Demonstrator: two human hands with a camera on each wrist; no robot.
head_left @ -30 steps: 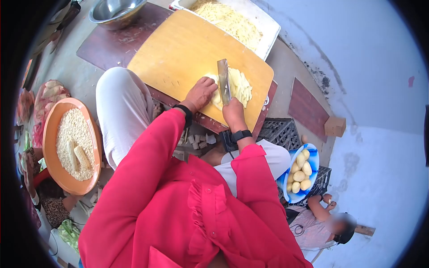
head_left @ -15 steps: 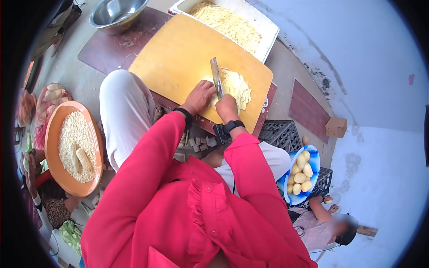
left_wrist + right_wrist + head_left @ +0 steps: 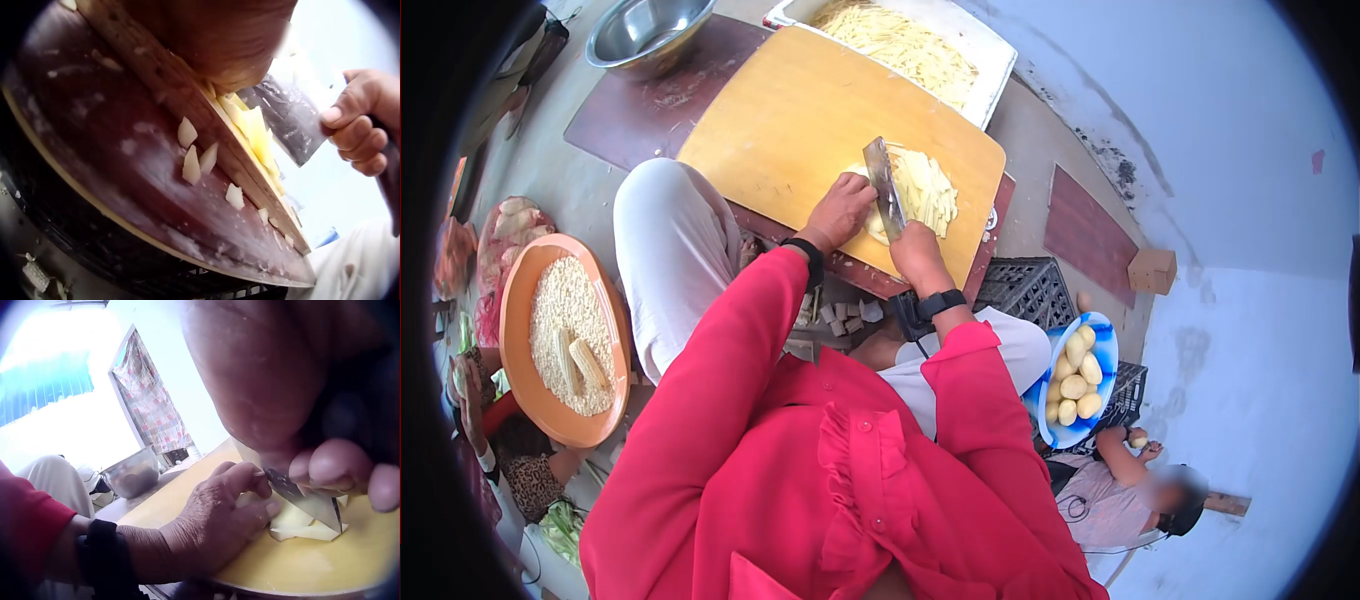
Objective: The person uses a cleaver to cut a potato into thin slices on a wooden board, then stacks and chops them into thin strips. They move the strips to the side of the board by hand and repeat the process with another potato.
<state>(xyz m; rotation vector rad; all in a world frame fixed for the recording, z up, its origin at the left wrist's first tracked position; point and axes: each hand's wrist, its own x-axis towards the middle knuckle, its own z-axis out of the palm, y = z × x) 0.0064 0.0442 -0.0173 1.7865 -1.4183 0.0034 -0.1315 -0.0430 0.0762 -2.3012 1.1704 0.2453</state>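
Observation:
On the yellow board (image 3: 770, 120), my right hand (image 3: 922, 255) grips the handle of a broad metal knife (image 3: 884, 190). My left hand (image 3: 840, 210) holds down pale potato just left of the blade; in the right wrist view the left hand (image 3: 209, 515) has bent fingers close against the knife (image 3: 315, 509), with cut potato (image 3: 312, 530) beneath. Cut strips (image 3: 930, 190) lie right of the blade. The left wrist view shows the right hand (image 3: 362, 125) curled round the handle, and the potato pieces (image 3: 256, 128) at the board's edge.
A white box (image 3: 998, 65) of strips stands behind the board, a metal bowl (image 3: 645, 35) at back left. An orange basin (image 3: 525, 345) of kernels and cobs is left; a blue-white bowl (image 3: 1110, 350) of potatoes and a seated person (image 3: 1110, 500) are right.
The blade now shows more of its flat side, and its tip has shifted slightly left. My right hand has moved slightly right and down; my left hand still holds the potato beside the blade.

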